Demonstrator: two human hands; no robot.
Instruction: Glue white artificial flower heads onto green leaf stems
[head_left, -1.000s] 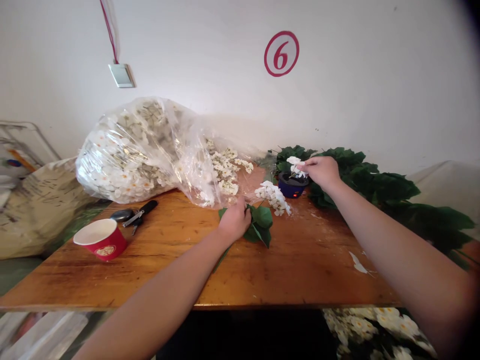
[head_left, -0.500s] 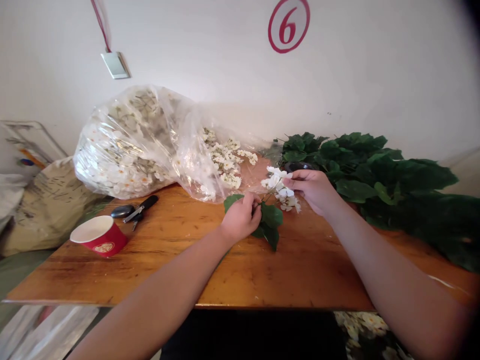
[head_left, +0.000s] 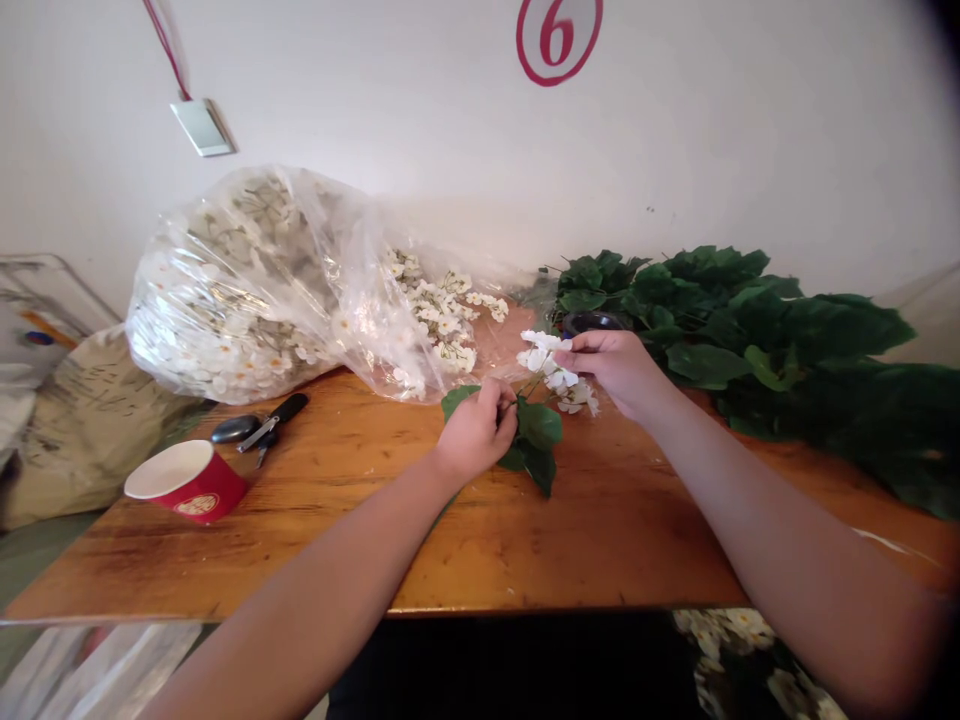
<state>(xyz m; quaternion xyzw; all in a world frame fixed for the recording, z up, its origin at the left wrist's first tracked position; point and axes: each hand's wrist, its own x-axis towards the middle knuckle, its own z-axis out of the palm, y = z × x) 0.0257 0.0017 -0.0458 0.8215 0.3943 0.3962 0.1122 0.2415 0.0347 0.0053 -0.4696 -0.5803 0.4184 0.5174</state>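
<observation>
My left hand [head_left: 480, 432] is closed on the stem of an artificial leaf sprig [head_left: 538, 428], whose green leaves stick out on both sides of the fist. A cluster of white artificial flowers [head_left: 559, 372] stands just beyond it, its thin stems running down toward the left fingers. My right hand [head_left: 611, 368] pinches the flower cluster by its petals at the right side. Both hands are above the middle of the wooden table. The stem ends inside my left fist are hidden.
A clear plastic bag [head_left: 240, 290] full of white flowers lies back left, its mouth toward the centre. Green leaf sprigs [head_left: 750, 320] are heaped back right, beside a dark round dish [head_left: 592, 322]. A red paper cup [head_left: 199, 485] and keys [head_left: 262, 430] sit on the table [head_left: 337, 520] at left.
The whole view has shifted slightly as the head moved. Both hands keep their holds on the sprig and the flower cluster, with the white petals turned a little.
</observation>
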